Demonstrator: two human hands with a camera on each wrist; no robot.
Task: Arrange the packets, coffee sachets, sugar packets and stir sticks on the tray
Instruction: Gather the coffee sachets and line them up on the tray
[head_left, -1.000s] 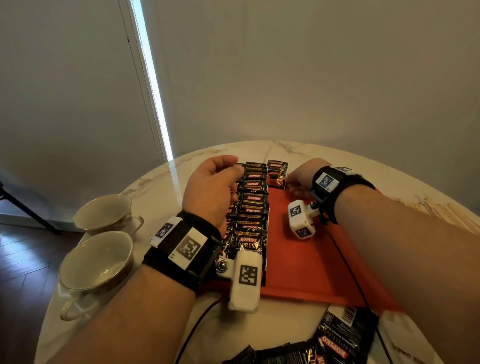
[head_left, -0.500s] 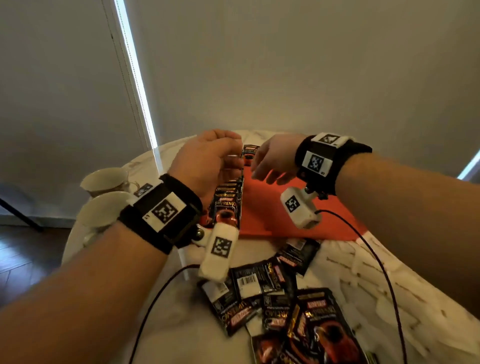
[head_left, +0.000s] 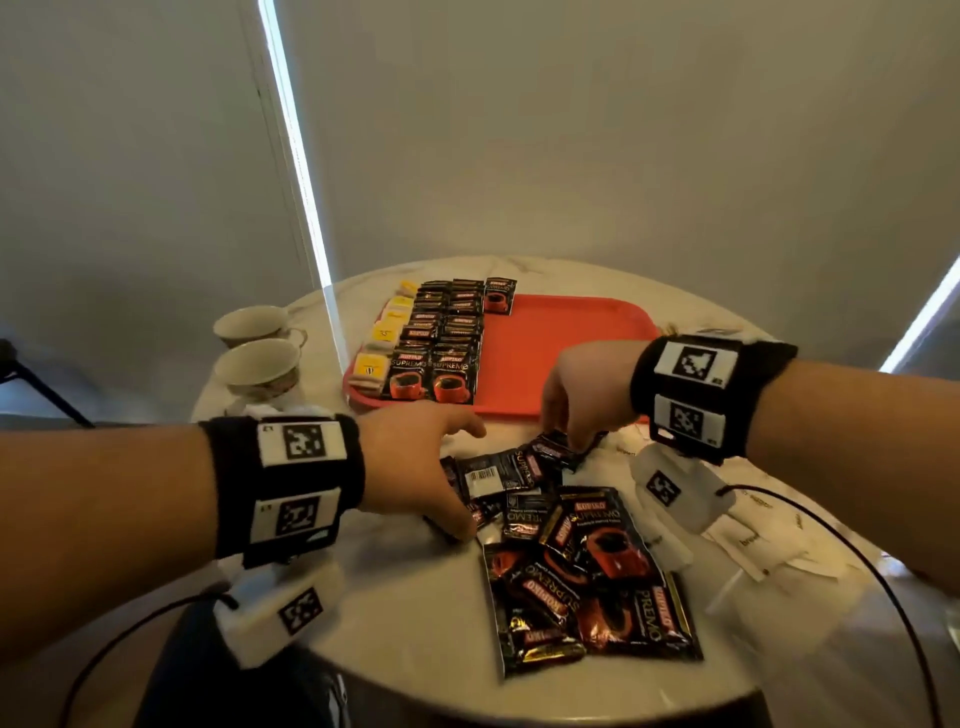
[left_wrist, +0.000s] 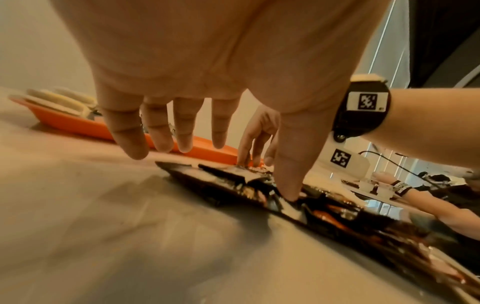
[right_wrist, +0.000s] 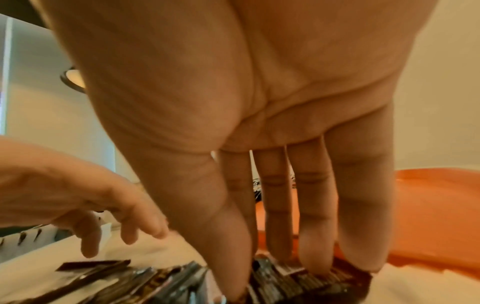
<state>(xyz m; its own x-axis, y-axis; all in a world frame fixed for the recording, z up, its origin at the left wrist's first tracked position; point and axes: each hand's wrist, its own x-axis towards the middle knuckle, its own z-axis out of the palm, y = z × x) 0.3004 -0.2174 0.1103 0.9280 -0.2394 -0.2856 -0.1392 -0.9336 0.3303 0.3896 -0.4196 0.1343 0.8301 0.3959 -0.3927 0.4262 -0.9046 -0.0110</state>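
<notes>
A red tray (head_left: 561, 353) sits at the back of the round table. On its left side lie yellow packets (head_left: 384, 338) and two rows of black coffee sachets (head_left: 447, 343), with a single sachet (head_left: 500, 296) heading a third row. A loose pile of coffee sachets (head_left: 571, 561) lies in front of the tray. My left hand (head_left: 452, 467) hovers spread over the pile's left edge, its thumb (left_wrist: 288, 193) pressing a sachet. My right hand (head_left: 566, 436) reaches straight down, and its fingertips (right_wrist: 314, 265) touch the farthest loose sachet (head_left: 556, 449), next to the tray's near rim.
Two teacups (head_left: 257, 325) (head_left: 260, 364) stand left of the tray. White paper packets (head_left: 753, 540) lie on the table at the right under my right wrist. Camera cables hang off both wrists near the table's front edge.
Both hands have drawn back from the far end of the tray to the loose pile in front of it. One sachet now lies alone at the head of a third row.
</notes>
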